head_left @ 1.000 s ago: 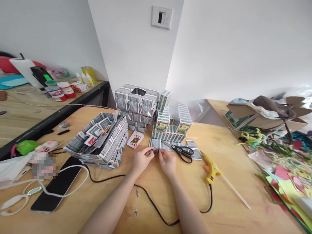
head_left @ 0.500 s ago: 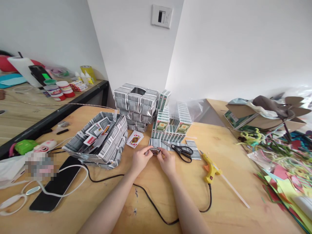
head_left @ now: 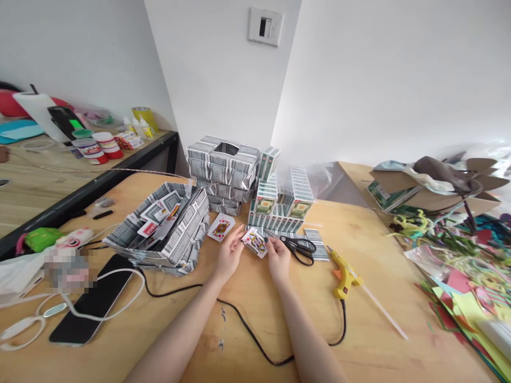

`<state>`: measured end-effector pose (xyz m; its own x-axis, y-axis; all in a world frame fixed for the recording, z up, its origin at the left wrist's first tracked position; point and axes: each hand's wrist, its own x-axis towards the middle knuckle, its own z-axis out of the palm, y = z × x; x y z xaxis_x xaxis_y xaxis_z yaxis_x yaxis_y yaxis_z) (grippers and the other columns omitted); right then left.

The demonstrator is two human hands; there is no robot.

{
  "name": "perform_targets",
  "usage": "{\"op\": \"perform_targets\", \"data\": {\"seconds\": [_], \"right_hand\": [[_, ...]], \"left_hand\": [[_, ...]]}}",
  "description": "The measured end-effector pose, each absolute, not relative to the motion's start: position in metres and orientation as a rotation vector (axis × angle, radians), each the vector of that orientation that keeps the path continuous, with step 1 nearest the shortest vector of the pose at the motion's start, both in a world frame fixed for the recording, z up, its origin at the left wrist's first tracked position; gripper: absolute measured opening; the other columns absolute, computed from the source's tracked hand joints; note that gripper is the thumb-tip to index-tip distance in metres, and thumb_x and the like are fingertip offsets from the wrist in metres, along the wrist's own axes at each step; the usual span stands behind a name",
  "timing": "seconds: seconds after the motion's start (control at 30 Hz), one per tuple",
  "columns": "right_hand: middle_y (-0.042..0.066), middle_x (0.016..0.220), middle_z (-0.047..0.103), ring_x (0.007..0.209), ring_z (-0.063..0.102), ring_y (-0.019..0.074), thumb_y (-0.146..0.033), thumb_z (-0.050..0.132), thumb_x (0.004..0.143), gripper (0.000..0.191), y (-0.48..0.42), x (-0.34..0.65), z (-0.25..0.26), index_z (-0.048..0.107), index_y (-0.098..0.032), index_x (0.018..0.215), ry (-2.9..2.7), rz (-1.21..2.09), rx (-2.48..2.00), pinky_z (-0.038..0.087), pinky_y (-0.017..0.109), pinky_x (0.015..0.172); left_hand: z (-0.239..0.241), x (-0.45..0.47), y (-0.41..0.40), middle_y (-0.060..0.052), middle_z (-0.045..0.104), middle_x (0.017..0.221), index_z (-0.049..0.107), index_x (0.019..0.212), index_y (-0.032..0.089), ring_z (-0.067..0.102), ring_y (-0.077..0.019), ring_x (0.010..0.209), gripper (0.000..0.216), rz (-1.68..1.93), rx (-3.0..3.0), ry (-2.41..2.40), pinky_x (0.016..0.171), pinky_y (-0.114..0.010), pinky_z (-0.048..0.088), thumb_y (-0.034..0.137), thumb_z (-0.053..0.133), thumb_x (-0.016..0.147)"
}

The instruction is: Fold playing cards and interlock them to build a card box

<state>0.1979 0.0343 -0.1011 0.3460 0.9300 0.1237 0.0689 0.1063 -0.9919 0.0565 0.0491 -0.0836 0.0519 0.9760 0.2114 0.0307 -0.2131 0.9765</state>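
My left hand (head_left: 230,254) and my right hand (head_left: 278,259) are close together above the table, with a playing card (head_left: 255,242) between them, its picture face upward. My right fingertips pinch the card's right edge, and my left thumb and fingers are at its left edge. Just left of that, more playing cards (head_left: 221,227) lie face up on the table. Black-handled scissors (head_left: 302,250) rest beyond my right hand, partly on a grey patterned card strip (head_left: 318,246). Farther right lies a yellow glue gun (head_left: 345,276) with a glue stick (head_left: 385,312) in its back.
A basket made of folded cards (head_left: 187,250) holds loose cards at left. Behind stand a folded-card box (head_left: 223,162) and stacked green card packs (head_left: 275,221). A phone (head_left: 93,303), white cable and black cord (head_left: 247,324) lie nearer. Coloured paper scraps (head_left: 467,298) pile up at right.
The card between my hands was bent and seen edge-on; now it lies flatter with its face showing. My left fingers have straightened, and my right hand has shifted slightly right.
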Motion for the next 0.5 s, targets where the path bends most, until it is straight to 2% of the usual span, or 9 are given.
{"op": "perform_targets", "data": {"seconds": [0.13,0.27,0.33,0.4,0.5], "right_hand": [[0.008,0.081,0.067,0.070,0.063,0.0198,-0.039,0.051,0.075,0.027,0.0361,0.1973,-0.1011,0.058,-0.014,0.084,-0.899,0.941,-1.240,0.050,0.032,0.064],[0.007,0.075,0.067,0.063,0.062,0.0193,-0.039,0.054,0.072,0.025,0.0345,0.1963,-0.0963,0.060,-0.015,0.077,-0.960,1.040,-1.244,0.051,0.031,0.057],[0.006,0.073,0.067,0.059,0.061,0.0183,-0.038,0.056,0.071,0.024,0.0337,0.1963,-0.0944,0.061,-0.015,0.076,-1.000,1.073,-1.239,0.050,0.029,0.053],[0.006,0.074,0.068,0.058,0.061,0.0178,-0.037,0.057,0.070,0.026,0.0332,0.1965,-0.0936,0.063,-0.015,0.082,-1.013,1.083,-1.227,0.050,0.029,0.051],[0.006,0.080,0.068,0.064,0.062,0.0193,-0.036,0.057,0.071,0.033,0.0328,0.1964,-0.0939,0.062,-0.016,0.096,-1.019,1.090,-1.220,0.051,0.031,0.056]], "left_hand": [[-0.0904,0.0589,0.0497,-0.009,0.065,0.095,0.053,0.110,0.015,0.064,-0.0176,0.081,0.036,1.240,1.364,1.103,0.068,-0.030,0.055,0.022,0.051,0.075],[-0.0929,0.0565,0.0525,-0.009,0.065,0.092,0.050,0.112,0.014,0.064,-0.0162,0.077,0.038,1.310,1.326,1.131,0.067,-0.030,0.055,0.024,0.053,0.075],[-0.0933,0.0545,0.0554,-0.008,0.066,0.087,0.050,0.107,0.013,0.064,-0.0160,0.073,0.034,1.336,1.248,1.131,0.063,-0.030,0.055,0.024,0.054,0.074],[-0.0935,0.0532,0.0579,-0.008,0.066,0.085,0.054,0.098,0.012,0.064,-0.0165,0.070,0.027,1.324,1.201,1.123,0.061,-0.030,0.054,0.024,0.055,0.073],[-0.0932,0.0533,0.0590,-0.009,0.067,0.089,0.059,0.094,0.012,0.064,-0.0176,0.077,0.024,1.303,1.249,1.132,0.068,-0.031,0.054,0.022,0.056,0.072]]}}
